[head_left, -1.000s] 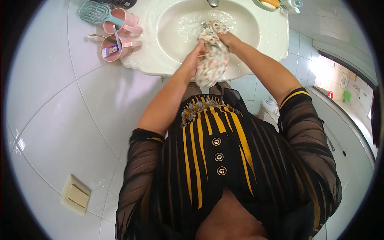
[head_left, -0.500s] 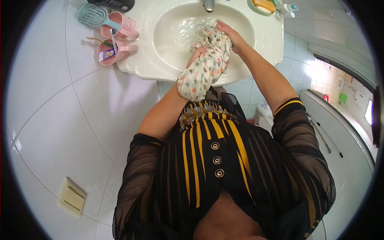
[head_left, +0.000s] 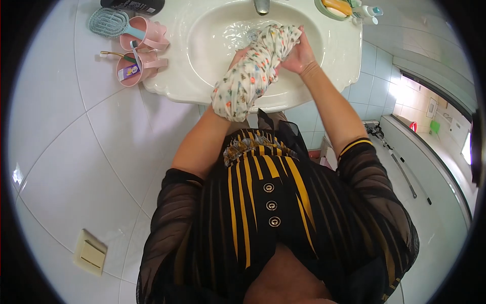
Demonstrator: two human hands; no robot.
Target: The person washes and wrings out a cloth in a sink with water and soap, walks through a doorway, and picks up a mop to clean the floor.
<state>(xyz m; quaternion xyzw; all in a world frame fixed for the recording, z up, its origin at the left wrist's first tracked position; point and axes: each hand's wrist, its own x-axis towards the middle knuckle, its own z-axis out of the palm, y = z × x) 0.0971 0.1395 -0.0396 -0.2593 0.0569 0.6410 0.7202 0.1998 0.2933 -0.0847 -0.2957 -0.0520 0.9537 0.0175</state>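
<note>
Head view: right hand (head_left: 299,53) grips patterned cloth (head_left: 250,76); left hand's grip hidden; no legible writing

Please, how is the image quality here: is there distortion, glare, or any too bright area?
Head view: strong fisheye bending with black corners; glare on the wet sink rim; the doorway at right is overexposed; the patterned cloth and right hand stay reasonably sharp.
</note>
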